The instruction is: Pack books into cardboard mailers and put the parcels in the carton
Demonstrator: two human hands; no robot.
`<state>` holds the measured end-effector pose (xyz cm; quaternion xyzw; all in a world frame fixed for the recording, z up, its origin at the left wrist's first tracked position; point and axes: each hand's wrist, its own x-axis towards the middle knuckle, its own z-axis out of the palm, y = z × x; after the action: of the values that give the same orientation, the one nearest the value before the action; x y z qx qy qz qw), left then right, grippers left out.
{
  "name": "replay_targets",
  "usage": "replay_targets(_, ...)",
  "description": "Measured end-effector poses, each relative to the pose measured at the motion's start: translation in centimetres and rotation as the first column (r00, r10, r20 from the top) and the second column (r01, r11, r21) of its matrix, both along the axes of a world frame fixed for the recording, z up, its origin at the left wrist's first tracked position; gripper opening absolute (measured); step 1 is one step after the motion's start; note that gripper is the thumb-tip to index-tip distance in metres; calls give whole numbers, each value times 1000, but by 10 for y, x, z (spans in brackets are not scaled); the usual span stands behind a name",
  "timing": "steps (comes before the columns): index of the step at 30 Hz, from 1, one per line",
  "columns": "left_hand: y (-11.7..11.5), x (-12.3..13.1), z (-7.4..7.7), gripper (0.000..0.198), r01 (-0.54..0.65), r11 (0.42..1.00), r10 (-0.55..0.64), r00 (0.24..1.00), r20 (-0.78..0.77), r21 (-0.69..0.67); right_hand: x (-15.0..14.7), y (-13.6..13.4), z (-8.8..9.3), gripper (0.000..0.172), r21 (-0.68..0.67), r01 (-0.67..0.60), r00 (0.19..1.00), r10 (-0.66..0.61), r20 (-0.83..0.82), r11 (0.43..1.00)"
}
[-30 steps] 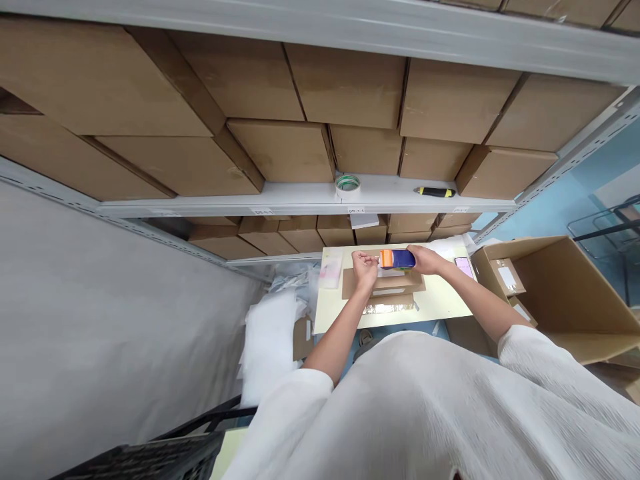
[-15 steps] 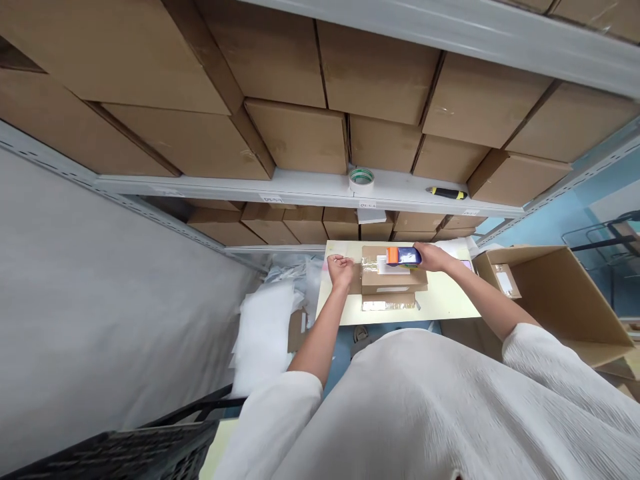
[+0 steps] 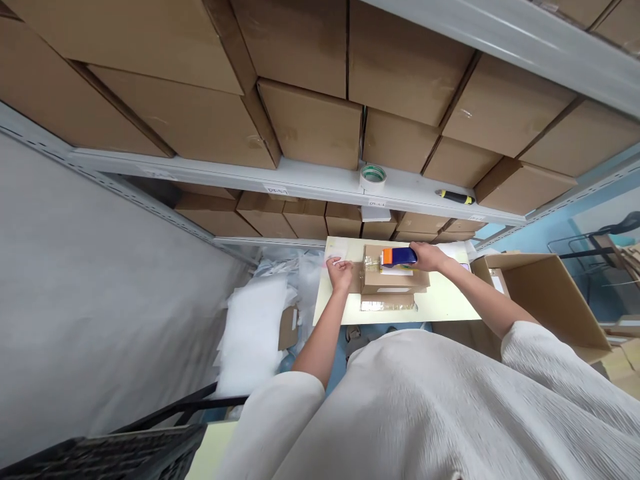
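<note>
My right hand [image 3: 425,256] grips a tape dispenser [image 3: 400,257] with a dark blue body and an orange front. It is held over the top of a small brown cardboard box [image 3: 395,288], partly covering a white label there. Clear tape crosses the box's left end. Beside that end, my left hand [image 3: 341,273] has loosely bent fingers with a gap between them, and nothing shows in them. Its edge is near a brown cardboard flap [image 3: 355,277]; whether they touch I cannot tell. A second taped cardboard piece [image 3: 387,303] lies in front of the box.
The pale yellow table [image 3: 445,303] stands below a shelf rack stacked with cartons [image 3: 310,127]. A tape roll [image 3: 373,176] and a yellow-black cutter [image 3: 455,197] lie on the shelf. A large open carton [image 3: 555,300] is right, white packing sheets [image 3: 255,327] left, a black crate [image 3: 145,453] lower left.
The tape dispenser has shifted slightly left over the box in my right hand. My left hand's fingers are a little more apart. The head view has turned slightly.
</note>
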<state>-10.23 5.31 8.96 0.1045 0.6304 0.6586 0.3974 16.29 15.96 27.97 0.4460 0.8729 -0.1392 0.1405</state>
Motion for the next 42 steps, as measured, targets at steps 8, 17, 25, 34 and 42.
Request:
replay_targets(8,5,33,-32,33,153,975,-156,988,-5,-161,-17,-6,12,48,6,0,985,-1,171,1000)
replay_targets(17,-8,25,-30,15,285,943,-319,918,-235,-170,-13,-7,3,46,26,-3,984,-2,178,1000)
replay_targets(25,-12,25,6,59,591,783,-614,683,-395,-195,-2,-9,-4,47,44,-4,998,1,60,999)
replay_targets(34,2,38,32,114,790,482,-737,130,-663,-381,25,-10,-11,36,-16,-11,991,8,-130,1000)
replay_targets(42,14,35,41,119,697,411,-806,-23,-591,-588,29,-4,-3,48,-73,-18,999,14,-47,997)
